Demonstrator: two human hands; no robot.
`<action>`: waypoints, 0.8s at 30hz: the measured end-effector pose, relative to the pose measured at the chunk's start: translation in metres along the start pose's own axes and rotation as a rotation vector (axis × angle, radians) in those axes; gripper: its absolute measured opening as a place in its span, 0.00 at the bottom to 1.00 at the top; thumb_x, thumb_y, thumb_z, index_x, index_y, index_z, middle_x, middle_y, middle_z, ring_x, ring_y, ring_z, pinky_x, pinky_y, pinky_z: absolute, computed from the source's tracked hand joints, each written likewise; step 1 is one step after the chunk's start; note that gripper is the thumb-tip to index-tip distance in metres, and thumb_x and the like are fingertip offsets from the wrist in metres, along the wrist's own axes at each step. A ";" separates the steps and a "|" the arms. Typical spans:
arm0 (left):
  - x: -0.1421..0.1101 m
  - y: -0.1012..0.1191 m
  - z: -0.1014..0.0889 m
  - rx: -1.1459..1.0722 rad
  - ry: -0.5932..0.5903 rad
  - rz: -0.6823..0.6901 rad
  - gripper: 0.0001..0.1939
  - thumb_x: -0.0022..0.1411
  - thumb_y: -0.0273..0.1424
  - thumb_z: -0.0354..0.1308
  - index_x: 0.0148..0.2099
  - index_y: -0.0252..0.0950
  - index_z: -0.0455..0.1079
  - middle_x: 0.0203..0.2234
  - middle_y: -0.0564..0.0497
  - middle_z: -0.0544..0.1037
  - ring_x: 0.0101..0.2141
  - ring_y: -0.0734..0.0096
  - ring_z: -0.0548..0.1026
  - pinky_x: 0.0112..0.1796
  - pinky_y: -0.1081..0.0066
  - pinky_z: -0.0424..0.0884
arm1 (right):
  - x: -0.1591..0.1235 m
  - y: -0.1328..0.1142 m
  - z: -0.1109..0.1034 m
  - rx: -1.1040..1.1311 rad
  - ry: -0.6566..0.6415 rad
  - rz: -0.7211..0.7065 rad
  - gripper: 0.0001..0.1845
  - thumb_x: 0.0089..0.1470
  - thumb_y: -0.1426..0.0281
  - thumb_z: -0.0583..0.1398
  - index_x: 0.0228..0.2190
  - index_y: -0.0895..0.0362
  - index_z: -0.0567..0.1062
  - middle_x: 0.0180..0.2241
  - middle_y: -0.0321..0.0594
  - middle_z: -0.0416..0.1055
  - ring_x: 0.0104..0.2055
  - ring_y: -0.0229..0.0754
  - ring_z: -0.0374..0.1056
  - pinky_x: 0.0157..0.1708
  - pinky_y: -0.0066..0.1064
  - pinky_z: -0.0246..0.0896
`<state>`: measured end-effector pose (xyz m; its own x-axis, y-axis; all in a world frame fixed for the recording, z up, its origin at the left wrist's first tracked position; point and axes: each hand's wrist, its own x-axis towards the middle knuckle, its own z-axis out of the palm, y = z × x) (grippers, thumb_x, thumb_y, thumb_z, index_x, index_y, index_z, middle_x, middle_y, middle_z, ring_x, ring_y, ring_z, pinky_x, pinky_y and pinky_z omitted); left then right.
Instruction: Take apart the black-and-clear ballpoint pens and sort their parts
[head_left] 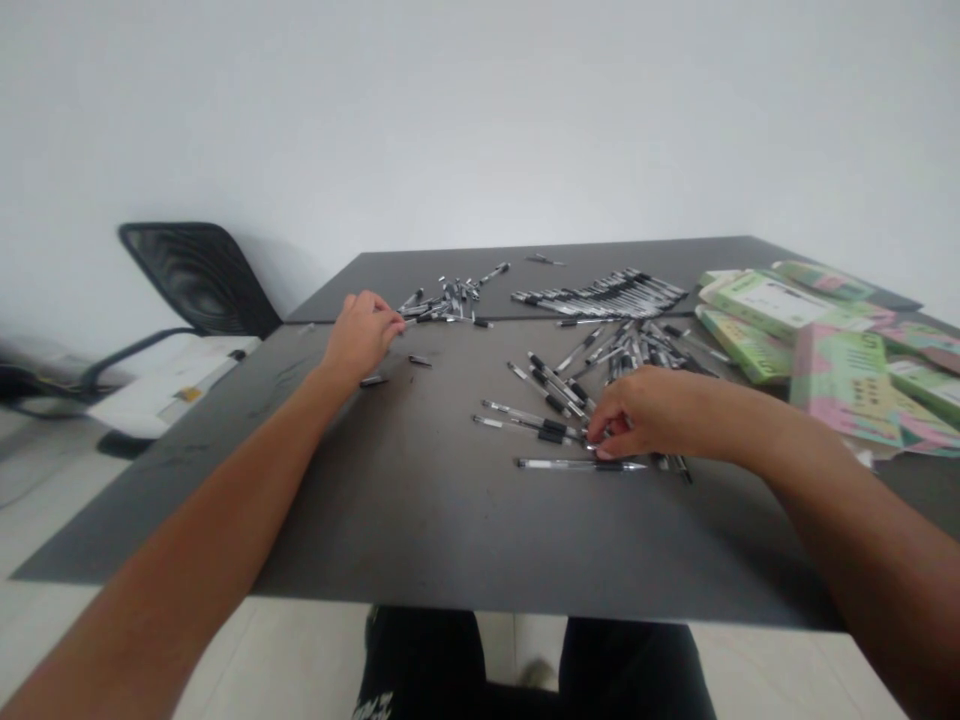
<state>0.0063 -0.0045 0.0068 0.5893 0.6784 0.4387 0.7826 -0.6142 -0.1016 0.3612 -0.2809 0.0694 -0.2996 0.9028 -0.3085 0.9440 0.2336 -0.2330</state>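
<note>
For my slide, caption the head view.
Left hand beside a small pile, right hand among scattered pens, pastel boxes at right.

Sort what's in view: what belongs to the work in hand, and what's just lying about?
Likely in the work:
loose pens, at the right hand
small pile, near the left hand
pen row

Probably just lying about:
boxes, untouched by either hand
chair

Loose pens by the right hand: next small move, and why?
Probably draw one from the loose pens: the right hand is down at their near side, fingers curled, though whether it grips one is unclear. The left hand is apart, at the edge of the left cluster.
</note>
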 end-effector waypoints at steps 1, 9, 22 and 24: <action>0.000 0.001 -0.003 -0.006 0.020 0.004 0.16 0.78 0.38 0.51 0.50 0.39 0.81 0.50 0.39 0.76 0.54 0.48 0.70 0.57 0.51 0.70 | -0.001 0.000 -0.001 -0.013 0.004 0.006 0.14 0.56 0.61 0.68 0.42 0.51 0.90 0.33 0.40 0.85 0.32 0.46 0.79 0.32 0.32 0.63; -0.003 0.036 -0.033 -0.115 0.131 0.068 0.15 0.79 0.37 0.51 0.51 0.39 0.80 0.55 0.41 0.79 0.57 0.50 0.72 0.61 0.51 0.67 | -0.007 -0.003 -0.002 -0.014 -0.001 0.039 0.09 0.55 0.67 0.67 0.34 0.50 0.90 0.30 0.39 0.85 0.30 0.46 0.79 0.30 0.31 0.60; -0.025 0.104 -0.061 -0.322 0.259 0.095 0.15 0.81 0.39 0.52 0.53 0.38 0.78 0.48 0.45 0.86 0.49 0.55 0.80 0.55 0.58 0.73 | -0.009 -0.009 -0.004 -0.017 0.006 0.064 0.09 0.50 0.71 0.63 0.31 0.53 0.86 0.26 0.38 0.81 0.26 0.43 0.75 0.28 0.31 0.59; -0.031 0.120 -0.059 -0.386 0.264 0.073 0.15 0.81 0.39 0.52 0.54 0.39 0.78 0.47 0.46 0.86 0.50 0.57 0.80 0.54 0.60 0.73 | -0.010 -0.005 -0.007 0.003 0.004 0.076 0.09 0.49 0.71 0.64 0.31 0.53 0.85 0.26 0.36 0.80 0.26 0.42 0.74 0.28 0.30 0.59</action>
<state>0.0698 -0.1229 0.0338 0.5302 0.5327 0.6596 0.5798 -0.7955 0.1765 0.3608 -0.2888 0.0797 -0.2268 0.9192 -0.3220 0.9635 0.1634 -0.2123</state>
